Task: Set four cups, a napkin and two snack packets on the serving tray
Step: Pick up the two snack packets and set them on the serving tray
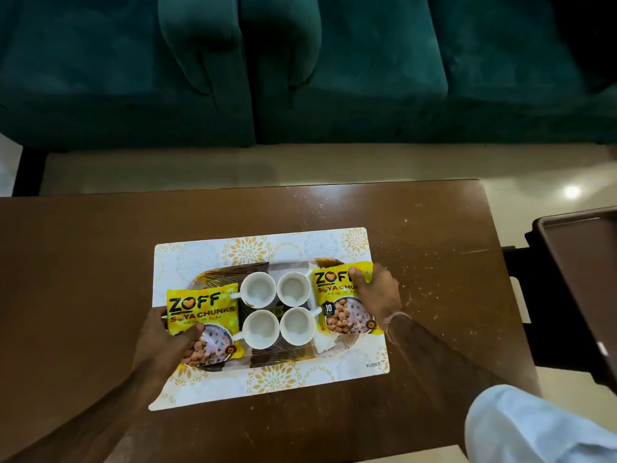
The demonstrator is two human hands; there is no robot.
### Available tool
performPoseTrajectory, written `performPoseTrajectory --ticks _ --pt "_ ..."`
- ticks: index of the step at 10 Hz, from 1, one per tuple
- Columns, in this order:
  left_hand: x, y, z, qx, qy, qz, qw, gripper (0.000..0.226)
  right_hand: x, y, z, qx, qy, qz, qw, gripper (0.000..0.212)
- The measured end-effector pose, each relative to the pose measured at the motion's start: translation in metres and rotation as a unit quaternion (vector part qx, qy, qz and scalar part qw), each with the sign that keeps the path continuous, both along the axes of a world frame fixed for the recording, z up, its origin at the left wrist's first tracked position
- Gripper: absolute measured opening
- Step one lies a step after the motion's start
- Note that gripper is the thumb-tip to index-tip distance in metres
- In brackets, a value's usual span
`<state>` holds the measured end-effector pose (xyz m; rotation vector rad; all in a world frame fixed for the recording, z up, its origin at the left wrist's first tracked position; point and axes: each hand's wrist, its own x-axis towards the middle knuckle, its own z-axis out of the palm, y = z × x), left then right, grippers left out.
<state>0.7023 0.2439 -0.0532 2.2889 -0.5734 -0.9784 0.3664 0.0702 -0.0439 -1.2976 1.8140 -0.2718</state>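
A serving tray (278, 355) with a dark leaf pattern lies on a placemat (267, 243). Several white cups stand in a square at its middle, among them a back-left cup (257, 289) and a front-right cup (297, 325). A yellow soya chunks packet (203, 312) lies on the tray's left end, with my left hand (167, 342) gripping its lower left edge, thumb on top. A second yellow packet (340, 305) rests on the right end, and my right hand (377, 295) holds its right side. A bit of white napkin (325, 344) shows under that packet.
The placemat sits on a brown wooden table (434, 262). A dark green sofa (300, 68) stands beyond the table across a strip of light floor. A dark brown tray-like piece of furniture (577, 279) stands off the table's right edge.
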Motion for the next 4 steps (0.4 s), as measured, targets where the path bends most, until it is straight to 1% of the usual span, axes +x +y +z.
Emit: performPoseTrajectory --ticks 1,2,3,4 --pt "0.002 -0.001 0.000 0.003 0.004 -0.005 1.000 0.047 0.003 -0.003 -0.002 0.025 0.028 0.014 0.999 0.039" --pt "0.008 -0.003 -0.001 0.006 0.010 -0.012 1.000 0.051 0.004 -0.008 0.005 0.050 0.039 0.019 0.998 0.041" --pt "0.017 -0.009 -0.001 0.006 0.015 -0.031 0.999 0.052 0.004 -0.018 0.013 0.051 0.037 0.043 0.997 0.053" --pt "0.024 -0.022 0.006 0.005 0.029 -0.020 0.999 0.055 0.008 -0.032 0.029 0.035 0.049 0.067 0.996 0.064"
